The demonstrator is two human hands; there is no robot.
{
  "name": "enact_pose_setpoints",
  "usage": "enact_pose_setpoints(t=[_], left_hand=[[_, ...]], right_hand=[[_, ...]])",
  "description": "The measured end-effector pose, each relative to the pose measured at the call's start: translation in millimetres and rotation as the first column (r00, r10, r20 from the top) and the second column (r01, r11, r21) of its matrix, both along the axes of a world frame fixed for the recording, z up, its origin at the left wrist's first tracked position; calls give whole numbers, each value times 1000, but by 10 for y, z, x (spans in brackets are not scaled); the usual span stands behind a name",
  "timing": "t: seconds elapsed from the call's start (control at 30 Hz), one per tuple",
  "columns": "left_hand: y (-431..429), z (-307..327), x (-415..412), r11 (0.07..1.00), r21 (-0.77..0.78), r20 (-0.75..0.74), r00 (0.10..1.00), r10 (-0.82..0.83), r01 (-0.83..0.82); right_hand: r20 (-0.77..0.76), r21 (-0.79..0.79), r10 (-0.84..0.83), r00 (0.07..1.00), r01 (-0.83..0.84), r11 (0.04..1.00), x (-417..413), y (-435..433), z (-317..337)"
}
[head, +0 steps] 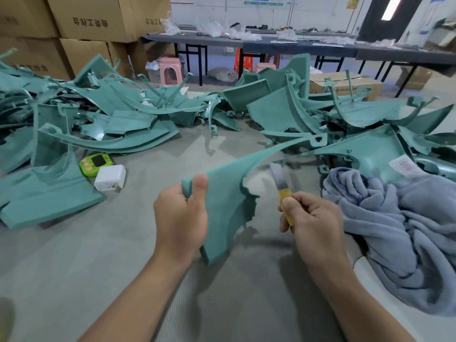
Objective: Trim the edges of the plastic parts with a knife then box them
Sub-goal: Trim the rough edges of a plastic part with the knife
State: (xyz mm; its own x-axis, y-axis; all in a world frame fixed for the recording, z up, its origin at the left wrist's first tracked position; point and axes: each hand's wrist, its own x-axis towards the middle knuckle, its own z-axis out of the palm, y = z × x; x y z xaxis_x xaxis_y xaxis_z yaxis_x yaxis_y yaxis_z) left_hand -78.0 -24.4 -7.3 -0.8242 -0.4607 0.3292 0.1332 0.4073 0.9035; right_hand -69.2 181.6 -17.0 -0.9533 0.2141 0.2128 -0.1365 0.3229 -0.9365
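Note:
My left hand (181, 215) grips a teal plastic part (228, 193) at its lower left corner, thumb on top. The part rises to the right in a long curved arm ending in a small tab. Its right edge is ragged. My right hand (313, 218) holds a knife (281, 183) with a yellow handle and a flat metal blade. The blade points up, just right of the part's ragged edge, not touching it.
Piles of teal plastic parts (103, 114) lie on the grey surface to the left, and another teal pile (345, 124) lies to the right. A green gadget (96, 164) and white charger (109, 177) sit at left. A grey-blue cloth (394, 225) lies right. Cardboard boxes (81, 18) stand behind.

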Motion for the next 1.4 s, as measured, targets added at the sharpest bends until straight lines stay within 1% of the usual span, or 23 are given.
enact_pose_setpoints(t=[0.07, 0.13, 0.27, 0.3, 0.33, 0.4, 0.43, 0.5, 0.57, 0.6, 0.67, 0.7, 0.8, 0.83, 0.9, 0.93, 0.97, 1.03, 1.1, 1.17, 1.27, 1.33, 1.4], left_hand=[[62, 2, 44, 999, -48, -71, 997, 21, -24], [104, -11, 65, 991, -123, -122, 992, 44, -59], [140, -26, 58, 979, -186, -173, 984, 47, -79], [139, -28, 53, 979, -188, -179, 983, 46, -80], [134, -31, 47, 978, -192, -181, 982, 51, -86], [125, -41, 31, 979, -181, -162, 985, 62, -91], [120, -49, 23, 982, -166, -150, 987, 63, -88], [115, -61, 14, 985, -155, -142, 988, 59, -81], [119, -64, 9, 984, -157, -155, 986, 54, -79], [122, -64, 10, 985, -155, -159, 986, 53, -78], [125, -61, 14, 987, -144, -158, 986, 50, -74], [123, -63, 15, 988, -138, -156, 987, 50, -72], [125, -59, 17, 988, -137, -158, 986, 49, -71], [127, -56, 17, 987, -144, -162, 985, 52, -76], [122, -57, 15, 986, -147, -157, 986, 55, -79], [117, -57, 15, 987, -142, -152, 987, 53, -75], [113, -57, 12, 988, -139, -151, 987, 51, -72], [115, -51, 6, 987, -145, -159, 986, 48, -72], [120, -46, 6, 986, -149, -172, 984, 53, -79], [109, -61, 4, 987, -142, -164, 985, 55, -78], [86, -63, 3, 989, -129, -142, 989, 49, -67], [82, -56, 0, 989, -130, -141, 989, 49, -68], [63, -72, -22, 995, -89, -136, 990, 40, -52]], right_hand=[[56, 31, -21, 998, 20, 999, 23, -66, -18], [103, 90, 4, 995, -13, 996, 45, -122, -23], [138, 107, 55, 989, -71, 992, 51, -218, 20], [144, 145, 45, 989, -66, 987, 48, -237, 32], [142, 217, 10, 990, -41, 975, 37, -242, 37], [98, 365, -94, 991, 52, 929, 36, -237, 49], [68, 377, -117, 991, 83, 922, 44, -241, 53], [54, 312, -68, 996, 48, 949, 76, -264, 52], [85, 275, -18, 996, -6, 962, 105, -293, 47], [97, 298, -31, 995, 1, 955, 95, -284, 40], [88, 363, -121, 989, 82, 928, 52, -238, 41], [75, 363, -134, 988, 98, 927, 40, -219, 38], [75, 293, -13, 997, -9, 956, 80, -247, 48], [79, 312, 0, 997, -25, 950, 89, -256, 48], [63, 384, -56, 996, 28, 923, 63, -236, 46], [49, 387, -84, 995, 58, 920, 51, -224, 46], [43, 363, -83, 996, 62, 930, 47, -223, 45], [61, 314, -29, 998, 9, 949, 64, -251, 49], [80, 326, -16, 997, -11, 945, 68, -267, 40], [69, 336, -61, 996, 34, 941, 47, -241, 36], [59, 280, -4, 998, -12, 960, 70, -251, 19], [44, 329, 1, 999, -15, 944, 75, -255, 1], [18, 345, -34, 999, 26, 938, 54, -205, 0]])
